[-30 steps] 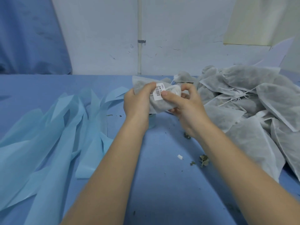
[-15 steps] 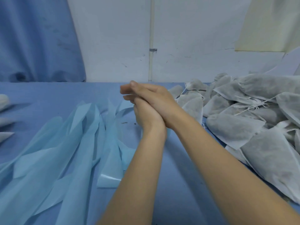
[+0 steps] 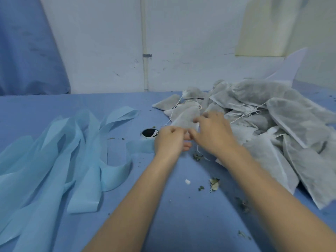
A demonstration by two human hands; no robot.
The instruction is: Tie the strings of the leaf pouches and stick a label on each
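Note:
A heap of grey-white leaf pouches (image 3: 276, 124) with loose white strings covers the right side of the blue table. One pouch (image 3: 185, 118) lies at the heap's near-left edge, its string trailing left. My left hand (image 3: 170, 140) is curled, pinching at this pouch's near corner. My right hand (image 3: 213, 133) rests over its right side, thumb and fingers closed on the fabric. Both hands are blurred. No label shows on this pouch.
Long light-blue backing strips (image 3: 54, 157) sprawl over the left half of the table. A label roll (image 3: 145, 140) with a dark core stands just left of my left hand. Leaf crumbs (image 3: 213, 184) and a white scrap (image 3: 187, 181) lie in front. A white wall stands behind.
A second ago both hands held a labelled pouch. They swung left and that pouch left view. Now they have come back right and closed on another pouch at the heap's edge.

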